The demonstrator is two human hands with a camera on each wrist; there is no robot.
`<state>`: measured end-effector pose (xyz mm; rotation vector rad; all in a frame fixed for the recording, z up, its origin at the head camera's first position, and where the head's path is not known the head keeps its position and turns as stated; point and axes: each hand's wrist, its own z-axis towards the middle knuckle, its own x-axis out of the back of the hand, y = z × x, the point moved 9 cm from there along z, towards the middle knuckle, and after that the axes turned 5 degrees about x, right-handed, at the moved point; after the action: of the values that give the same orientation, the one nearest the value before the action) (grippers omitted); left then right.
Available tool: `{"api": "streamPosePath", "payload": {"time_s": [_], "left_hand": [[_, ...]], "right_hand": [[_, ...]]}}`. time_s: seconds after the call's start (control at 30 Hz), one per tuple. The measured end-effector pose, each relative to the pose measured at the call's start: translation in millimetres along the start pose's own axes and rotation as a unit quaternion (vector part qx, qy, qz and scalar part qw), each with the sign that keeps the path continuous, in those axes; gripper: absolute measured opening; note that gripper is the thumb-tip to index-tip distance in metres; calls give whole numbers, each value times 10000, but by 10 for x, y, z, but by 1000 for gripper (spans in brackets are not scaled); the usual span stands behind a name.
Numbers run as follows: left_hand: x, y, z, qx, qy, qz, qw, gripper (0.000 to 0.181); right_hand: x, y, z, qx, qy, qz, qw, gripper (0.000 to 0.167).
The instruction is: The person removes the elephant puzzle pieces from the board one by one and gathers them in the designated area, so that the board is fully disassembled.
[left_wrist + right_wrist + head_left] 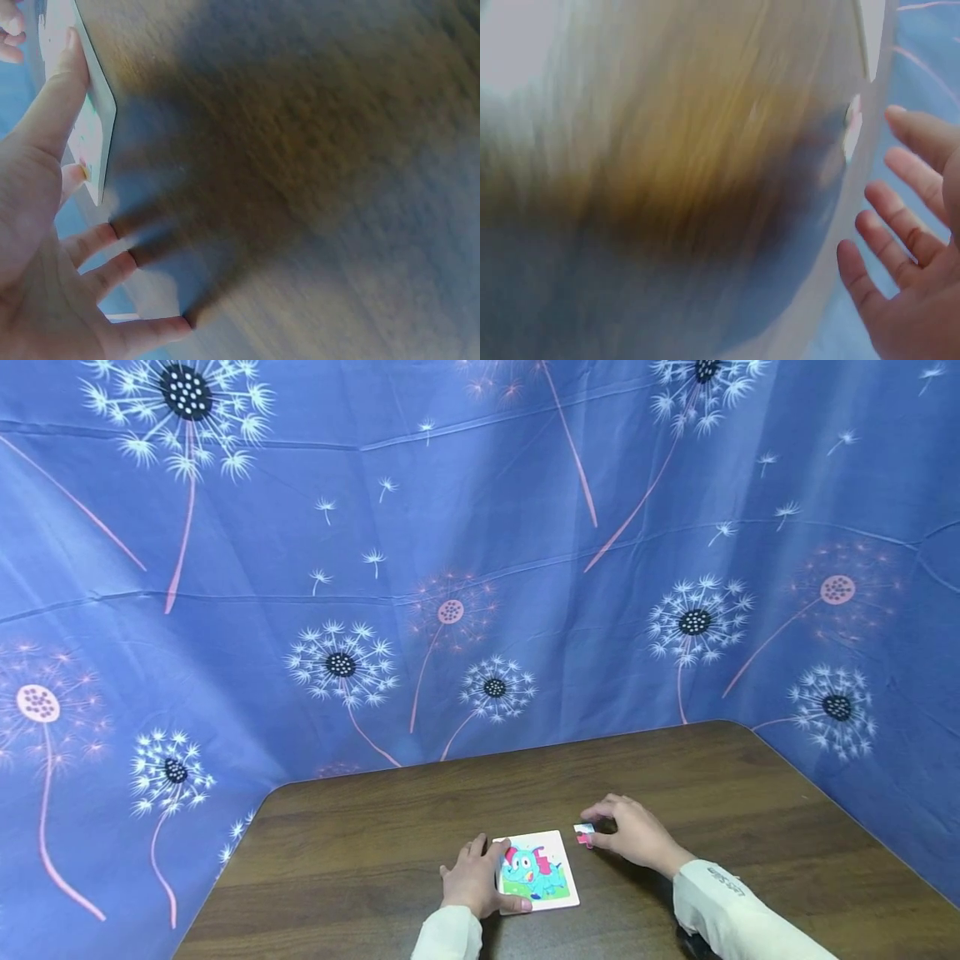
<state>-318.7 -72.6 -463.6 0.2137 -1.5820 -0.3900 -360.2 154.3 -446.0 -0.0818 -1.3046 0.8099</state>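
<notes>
A square puzzle board (537, 875) with a white border and a blue cartoon animal lies flat on the table. My left hand (472, 878) rests at its left side. The thumb touches the front edge of its face and the index finger the upper left corner, while the other fingers spread onto the table, as the left wrist view shows. Right of the board lies a small puzzle piece (584, 834) in white, blue and pink. Around it hovers my right hand (637, 837), thumb and fingers extended. In the right wrist view the piece (853, 129) sits apart from the fingertips.
The brown wooden table (360, 852) has rounded far corners. Behind it hangs a blue cloth (570, 635) printed with dandelions, which also runs along both sides. A dark object (696, 945) shows partly under my right sleeve.
</notes>
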Motion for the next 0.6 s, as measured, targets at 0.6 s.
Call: {"api": "streamPosePath", "payload": {"time_s": [0.6], "left_hand": [[9, 13, 16, 124, -89, -103, 9998, 86]], "right_hand": [[-266, -335, -133, -49, -100, 1148, 9933, 26]]}}
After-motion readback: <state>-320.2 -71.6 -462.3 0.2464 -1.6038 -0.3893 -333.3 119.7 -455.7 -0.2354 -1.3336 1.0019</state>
